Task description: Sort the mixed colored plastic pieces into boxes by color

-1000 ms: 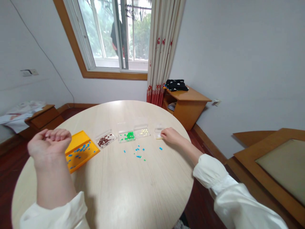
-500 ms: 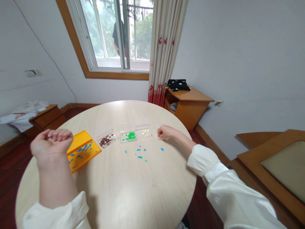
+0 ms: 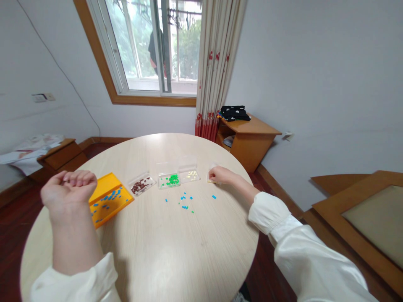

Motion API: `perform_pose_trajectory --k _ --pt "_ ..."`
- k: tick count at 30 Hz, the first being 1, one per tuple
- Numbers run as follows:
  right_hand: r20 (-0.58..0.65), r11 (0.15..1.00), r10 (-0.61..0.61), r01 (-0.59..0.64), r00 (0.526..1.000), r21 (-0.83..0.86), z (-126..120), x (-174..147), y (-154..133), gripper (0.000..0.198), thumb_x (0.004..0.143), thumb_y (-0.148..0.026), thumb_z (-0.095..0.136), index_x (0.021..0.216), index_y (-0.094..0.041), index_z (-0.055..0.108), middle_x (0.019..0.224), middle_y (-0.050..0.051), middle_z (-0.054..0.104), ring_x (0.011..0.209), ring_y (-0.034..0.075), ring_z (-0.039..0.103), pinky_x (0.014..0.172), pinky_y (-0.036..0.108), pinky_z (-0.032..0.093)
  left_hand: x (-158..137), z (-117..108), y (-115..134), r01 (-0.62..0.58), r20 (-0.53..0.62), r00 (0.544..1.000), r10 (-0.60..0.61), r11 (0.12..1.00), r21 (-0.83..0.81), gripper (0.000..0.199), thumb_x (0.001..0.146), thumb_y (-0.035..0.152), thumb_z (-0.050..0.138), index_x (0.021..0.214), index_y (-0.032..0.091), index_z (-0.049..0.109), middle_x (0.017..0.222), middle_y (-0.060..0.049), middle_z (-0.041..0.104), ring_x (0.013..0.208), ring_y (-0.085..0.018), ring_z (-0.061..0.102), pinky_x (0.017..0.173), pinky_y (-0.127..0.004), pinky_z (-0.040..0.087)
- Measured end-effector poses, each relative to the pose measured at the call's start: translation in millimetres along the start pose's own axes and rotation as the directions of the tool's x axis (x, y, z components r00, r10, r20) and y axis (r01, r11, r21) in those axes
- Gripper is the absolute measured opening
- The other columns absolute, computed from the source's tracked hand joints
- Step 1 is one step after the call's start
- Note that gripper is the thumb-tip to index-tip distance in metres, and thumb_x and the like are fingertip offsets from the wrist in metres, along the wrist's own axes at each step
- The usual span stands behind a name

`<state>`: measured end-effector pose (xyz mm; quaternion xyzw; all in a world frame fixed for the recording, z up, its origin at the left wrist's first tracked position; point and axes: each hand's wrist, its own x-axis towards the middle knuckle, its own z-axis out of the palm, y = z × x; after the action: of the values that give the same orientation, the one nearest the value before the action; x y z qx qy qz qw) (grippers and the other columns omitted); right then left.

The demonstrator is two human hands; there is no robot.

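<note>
My left hand [image 3: 69, 188] is raised over the table's left side, palm up, with its fingers curled closed; whatever lies inside them is hidden. Just behind it is an open orange case [image 3: 110, 212] with many small blue pieces in it. At the right, my right hand [image 3: 218, 174] dips into a small clear box [image 3: 210, 181], fingertips pinched together. Anything between those fingertips is too small to name. Left of that hand stand clear boxes of pale yellow pieces [image 3: 192, 174], green pieces [image 3: 173, 180] and brown pieces [image 3: 140, 185].
Several loose blue pieces [image 3: 185, 207] and a few green ones lie mid-table in front of the boxes. One blue piece [image 3: 214, 196] is nearer my right hand. Beyond the round table [image 3: 151, 251] stand a wooden cabinet [image 3: 252, 132] and a curtain [image 3: 214, 84].
My right hand has shifted very slightly over the clear box, its fingers still pinched. The left hand keeps its raised, curled pose, and the pieces on the table have not moved.
</note>
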<state>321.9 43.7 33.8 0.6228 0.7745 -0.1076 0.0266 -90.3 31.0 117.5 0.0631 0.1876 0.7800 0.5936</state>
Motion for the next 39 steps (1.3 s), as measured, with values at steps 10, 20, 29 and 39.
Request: perform_pose_trajectory --k 10,20,29,39 --pt "0.065 0.994 -0.065 0.070 0.996 -0.085 -0.2 2.1 4.8 0.022 0.070 -0.012 0.048 0.073 -0.009 0.069 0.063 0.003 0.061 0.051 0.007 0.038 0.051 0.024 0.022 -2.7 1.2 0.3 0.000 -0.013 1.000 0.000 1.000 0.017 0.028 0.066 0.008 0.034 0.065 0.020 0.009 0.052 0.007 0.005 0.035 -0.006 0.013 0.033 -0.019 0.017" --pt "-0.077 0.998 -0.027 0.023 0.997 -0.050 -7.6 -1.4 7.6 0.024 0.082 -0.014 0.043 0.088 -0.011 0.067 0.086 0.010 0.068 0.065 0.012 0.051 0.059 0.022 0.031 -2.5 1.7 -0.4 0.000 -0.008 1.000 0.000 1.000 0.006 0.030 0.065 0.007 0.034 0.066 0.021 0.007 0.052 0.007 0.005 0.035 -0.006 0.013 0.032 -0.019 0.017" --pt "-0.296 0.991 -0.074 0.103 0.952 0.081 -28.6 3.5 -17.4 0.022 0.086 -0.017 0.042 0.091 -0.012 0.063 0.086 0.009 0.066 0.066 0.012 0.051 0.062 0.021 0.034 -3.7 2.7 -0.5 -0.002 -0.024 1.000 0.002 1.000 0.023 0.027 0.069 0.008 0.032 0.066 0.021 0.009 0.053 0.007 0.004 0.035 -0.006 0.013 0.032 -0.019 0.017" --pt "-0.382 0.986 -0.100 0.143 0.919 0.085 -53.5 20.4 -55.0 0.026 0.089 -0.017 0.042 0.100 -0.013 0.066 0.100 0.010 0.069 0.087 0.015 0.060 0.076 0.023 0.040 -5.9 4.6 0.1 -0.008 -0.033 0.999 0.008 1.000 0.013 0.026 0.069 0.007 0.030 0.066 0.021 0.008 0.053 0.007 0.004 0.034 -0.006 0.013 0.032 -0.019 0.016"
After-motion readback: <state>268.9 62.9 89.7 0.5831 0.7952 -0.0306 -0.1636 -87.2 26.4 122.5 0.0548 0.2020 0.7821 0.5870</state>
